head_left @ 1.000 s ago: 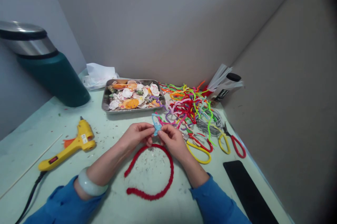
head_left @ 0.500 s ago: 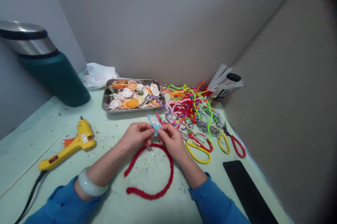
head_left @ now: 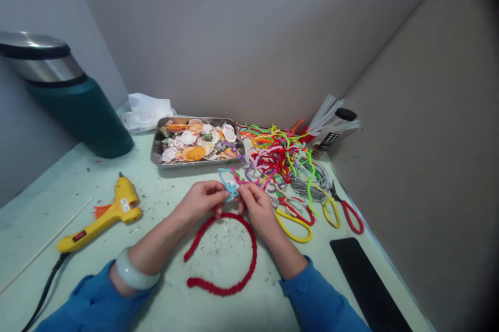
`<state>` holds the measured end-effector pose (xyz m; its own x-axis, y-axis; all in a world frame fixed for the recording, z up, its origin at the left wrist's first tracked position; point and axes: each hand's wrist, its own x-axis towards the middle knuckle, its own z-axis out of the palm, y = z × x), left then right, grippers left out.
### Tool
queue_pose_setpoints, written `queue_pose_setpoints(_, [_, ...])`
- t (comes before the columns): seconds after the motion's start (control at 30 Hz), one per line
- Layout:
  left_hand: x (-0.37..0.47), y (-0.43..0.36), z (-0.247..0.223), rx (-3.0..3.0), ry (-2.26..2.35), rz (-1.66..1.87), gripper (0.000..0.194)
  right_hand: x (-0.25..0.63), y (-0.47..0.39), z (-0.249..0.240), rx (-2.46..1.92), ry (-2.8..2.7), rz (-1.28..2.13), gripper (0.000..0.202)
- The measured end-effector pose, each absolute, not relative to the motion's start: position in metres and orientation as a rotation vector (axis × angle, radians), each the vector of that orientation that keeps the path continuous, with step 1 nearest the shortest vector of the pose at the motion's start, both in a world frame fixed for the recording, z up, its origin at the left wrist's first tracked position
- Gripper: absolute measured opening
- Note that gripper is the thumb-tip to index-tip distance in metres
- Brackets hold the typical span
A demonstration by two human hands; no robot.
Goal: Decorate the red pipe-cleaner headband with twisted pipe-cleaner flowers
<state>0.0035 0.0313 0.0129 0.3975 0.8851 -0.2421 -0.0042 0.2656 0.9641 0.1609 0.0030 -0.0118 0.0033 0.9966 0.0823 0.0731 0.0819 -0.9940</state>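
Observation:
A light-blue pipe cleaner (head_left: 231,186), bent into small loops, is pinched between my two hands over the middle of the table. My left hand (head_left: 206,197) grips its left side between thumb and fingertips. On the other side, my right hand (head_left: 252,201) has thumb and fingers closed on its right edge. Just below my hands lies a red fuzzy headband (head_left: 255,256), curved in an open ring on the pale table. Behind my right hand spreads a tangled heap of coloured pipe cleaners (head_left: 273,158).
Left stand a yellow glue gun (head_left: 105,215), a thin stick (head_left: 47,245) and a large green bottle (head_left: 86,114). A metal tray (head_left: 195,166) of shells sits behind. Yellow-and-red scissors (head_left: 294,225), more scissors (head_left: 346,212), grey wire (head_left: 307,181) and a black slab (head_left: 366,280) lie right.
My right hand has shifted slightly to the right, and more of the light-blue loops shows between my fingertips. The left hand and the headband have stayed in place.

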Motion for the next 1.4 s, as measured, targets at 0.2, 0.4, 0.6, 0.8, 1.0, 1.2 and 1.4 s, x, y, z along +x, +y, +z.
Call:
queue_pose_setpoints(0.2, [0.004, 0.030, 0.014, 1.068, 1.002, 0.760, 0.023, 0.160, 0.004, -0.014, -1.176, -1.302, 1.139, 0.023])
queue_pose_setpoints(0.4, [0.005, 0.029, 0.017, 1.029, 0.985, 0.710, 0.028, 0.162, 0.004, -0.016, -1.209, -1.335, 1.114, 0.021])
queue_pose_setpoints(0.6, [0.006, 0.030, 0.014, 0.993, 0.990, 0.704, 0.032, 0.163, 0.004, -0.017, -1.250, -1.395, 1.063, 0.020])
queue_pose_setpoints(0.8, [0.006, 0.030, 0.013, 1.031, 1.006, 0.711, 0.027, 0.162, 0.003, -0.018, -1.273, -1.468, 1.020, 0.020])
queue_pose_setpoints(1.0, [0.005, 0.031, 0.007, 1.169, 1.026, 0.668, 0.022, 0.164, 0.007, -0.014, -1.206, -1.337, 0.938, 0.018])
queue_pose_setpoints(1.2, [0.009, 0.029, 0.007, 1.370, 1.048, 0.591, 0.018, 0.164, 0.010, -0.008, -1.110, -1.454, 0.764, 0.028])
queue_pose_setpoints(1.4, [0.010, 0.027, 0.008, 1.480, 1.102, 0.563, 0.015, 0.161, 0.008, -0.003, -1.054, -1.472, 0.726, 0.015])
